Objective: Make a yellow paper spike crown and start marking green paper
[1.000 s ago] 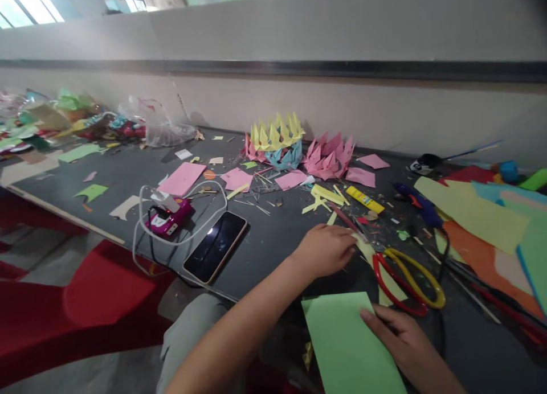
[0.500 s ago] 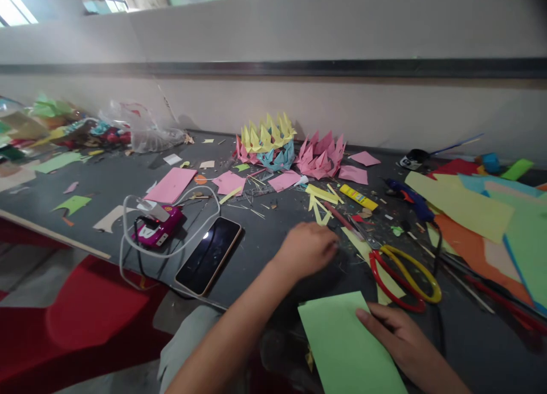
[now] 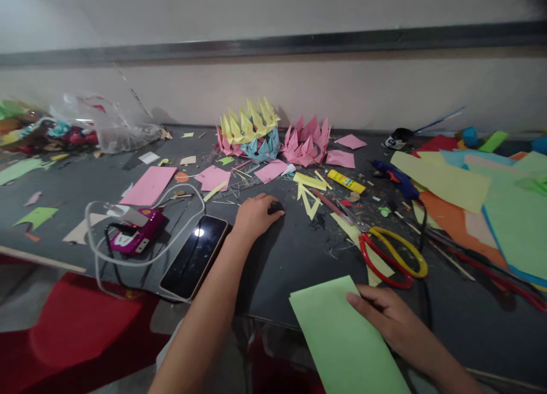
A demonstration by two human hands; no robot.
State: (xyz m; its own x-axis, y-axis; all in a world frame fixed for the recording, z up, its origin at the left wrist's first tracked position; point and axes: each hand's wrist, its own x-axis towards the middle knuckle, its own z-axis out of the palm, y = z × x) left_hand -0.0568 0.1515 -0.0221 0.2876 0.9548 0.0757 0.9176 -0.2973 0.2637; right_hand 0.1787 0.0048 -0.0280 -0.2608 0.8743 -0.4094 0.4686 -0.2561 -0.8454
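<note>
My right hand (image 3: 384, 311) pinches a folded sheet of light green paper (image 3: 348, 331) along its right edge, thumb on top, over the table's front edge. My left hand (image 3: 257, 214) rests low on the dark tabletop, fingers bent and thumb apart from them, with a dark gap between. No held thing shows in it. Left of that forearm lies a smartphone (image 3: 194, 257). Scissors (image 3: 384, 251) with red and yellow handles lie beyond the green paper, on a pale yellow paper strip (image 3: 348, 229).
Folded paper crowns, yellow (image 3: 250, 123) and pink (image 3: 306, 143), stand by the wall. A glue tube (image 3: 346, 181), a glue gun (image 3: 397, 179) and coloured sheets (image 3: 444, 180) lie right. A purple power adapter (image 3: 139, 232) with cables sits left. A red chair (image 3: 81, 320) stands below.
My left hand has moved left across the tabletop, from near the scissors toward the phone. My right hand still holds the green paper. The view has tilted down and shifted right.
</note>
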